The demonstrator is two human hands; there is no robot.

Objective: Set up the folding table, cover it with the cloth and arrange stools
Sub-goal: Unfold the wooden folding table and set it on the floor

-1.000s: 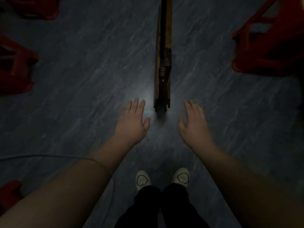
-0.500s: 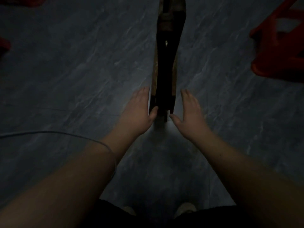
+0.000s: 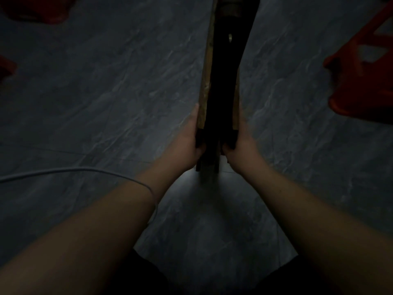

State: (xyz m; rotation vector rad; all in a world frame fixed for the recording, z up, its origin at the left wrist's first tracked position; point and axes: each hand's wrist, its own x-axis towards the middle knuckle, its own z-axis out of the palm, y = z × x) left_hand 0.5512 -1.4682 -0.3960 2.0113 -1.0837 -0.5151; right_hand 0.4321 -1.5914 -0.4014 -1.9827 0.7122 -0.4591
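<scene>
The folded table (image 3: 221, 86) stands on edge on the dark floor, running away from me up the middle of the view, with wooden slabs on both sides and a dark gap between. My left hand (image 3: 187, 143) grips its left slab at the near end, thumb hooked inside. My right hand (image 3: 240, 145) grips the right slab the same way. A red plastic stool (image 3: 361, 77) stands at the right edge. No cloth is in view.
Parts of red stools show at the top left (image 3: 36, 11) and left edge (image 3: 6, 67). A thin pale cable (image 3: 63, 173) crosses the grey marbled floor (image 3: 106, 92) to my left forearm. The light is dim.
Both hands moved in from open beside the table's near end and closed on its two sides. The gap between the slabs looks wider and the view has come closer.
</scene>
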